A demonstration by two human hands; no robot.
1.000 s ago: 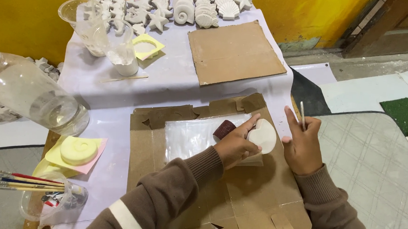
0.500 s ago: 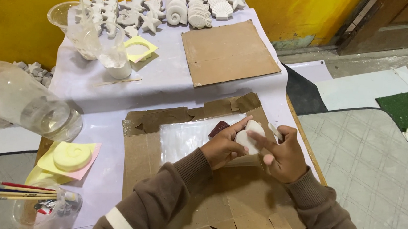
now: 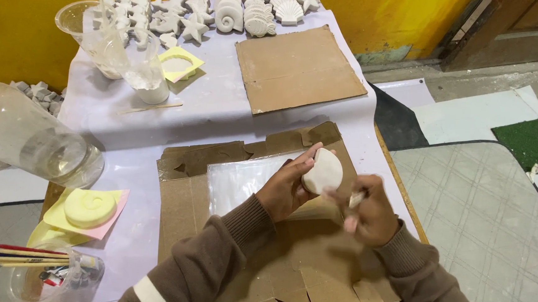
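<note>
White cloth (image 3: 221, 117) covers the table beneath flattened cardboard (image 3: 286, 270), against a yellow wall (image 3: 15, 23). Left hand (image 3: 285, 186) grips a plaster piece (image 3: 322, 172) above the cardboard; right hand (image 3: 368, 210), blurred, pinches a small tool (image 3: 356, 200).

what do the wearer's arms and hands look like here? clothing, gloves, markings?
Both hands are bare: no gloves, rings or watch visible on the left hand or the right hand, which is motion-blurred. Both arms wear long brown knit sleeves with ribbed cuffs at the wrists. The left sleeve has a white stripe across the upper part; the right sleeve shows no marking.
</note>
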